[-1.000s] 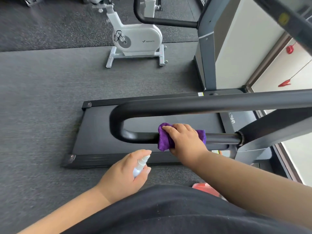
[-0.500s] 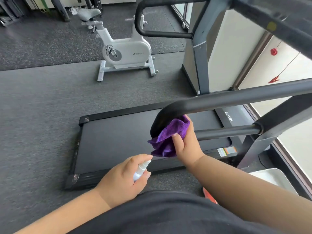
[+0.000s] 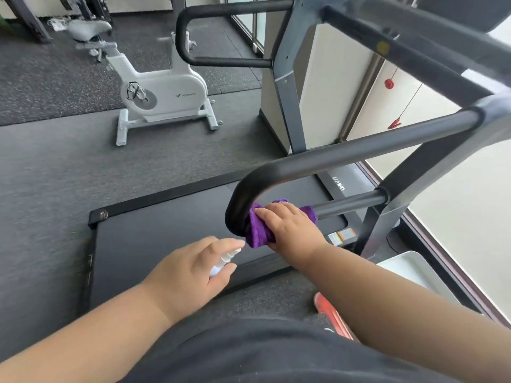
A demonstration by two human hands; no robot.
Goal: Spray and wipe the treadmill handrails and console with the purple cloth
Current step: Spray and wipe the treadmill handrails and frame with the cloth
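Right hand (image 3: 290,228) moved down, now gripping crumpled purple microfibre cloth (image 3: 258,230) on black curved treadmill handrail (image 3: 345,153) bend; left hand (image 3: 190,269) grips small white spray bottle (image 3: 225,259), near.

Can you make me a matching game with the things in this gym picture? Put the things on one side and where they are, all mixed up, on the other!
Things:
1. cloth
2. spray bottle
3. exercise bike
4. shoe

Places:
A. on the floor behind the treadmill
B. held in the left hand
C. pressed on the handrail by the right hand
D. on the floor under the right arm

Pairs: 1-C, 2-B, 3-A, 4-D
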